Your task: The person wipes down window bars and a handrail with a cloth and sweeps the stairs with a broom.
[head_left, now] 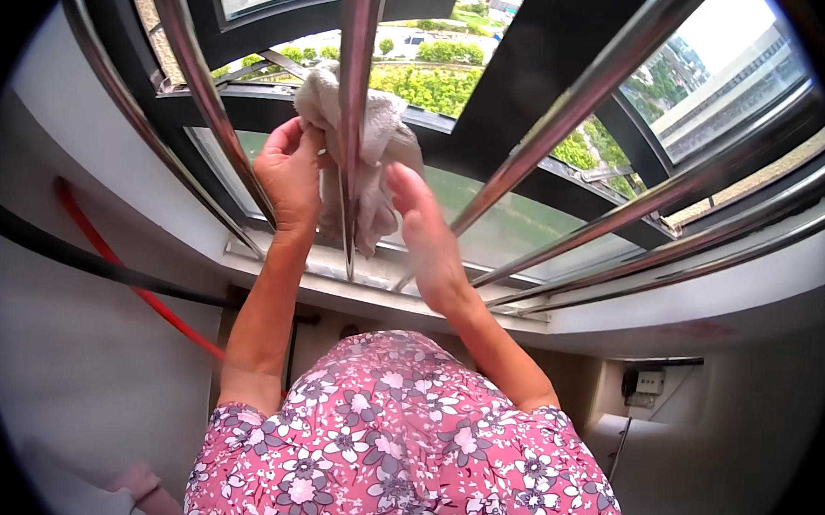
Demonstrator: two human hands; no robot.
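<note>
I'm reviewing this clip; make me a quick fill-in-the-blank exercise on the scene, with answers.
1. The hand pinching the pale cloth is the person's ____.
2. The flowered top's background colour is ____.
3. The bright curved tube is coloured ____.
4. The window frame is coloured ____.

Missing words: left; pink; red; black.

A short-sleeved pink top point(407, 434) is covered in white and grey flowers point(345, 443)
</note>
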